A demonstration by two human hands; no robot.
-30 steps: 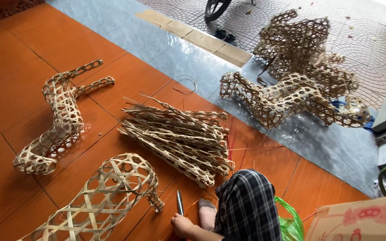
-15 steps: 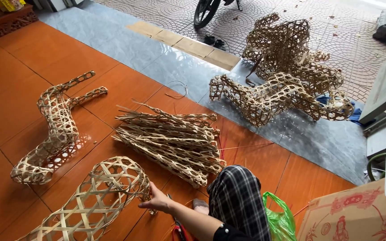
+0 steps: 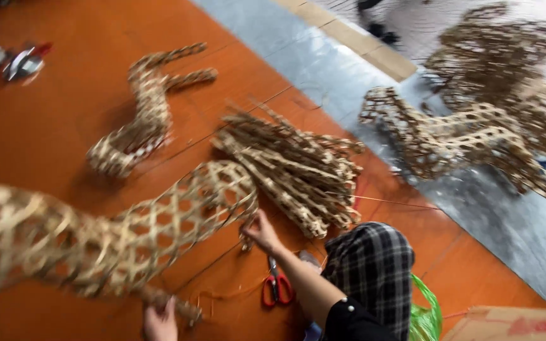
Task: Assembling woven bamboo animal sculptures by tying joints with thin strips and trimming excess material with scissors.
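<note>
Both hands work the long woven bamboo frame (image 3: 127, 233) lying on the orange floor (image 3: 45, 126): the right hand (image 3: 261, 232) pinches its open end, and the left hand (image 3: 159, 321) clasps a lower leg. Red scissors (image 3: 277, 287) lie nearby.

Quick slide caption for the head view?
Left hand and right hand touch a woven bamboo frame on orange floor, red scissors beside.
</note>
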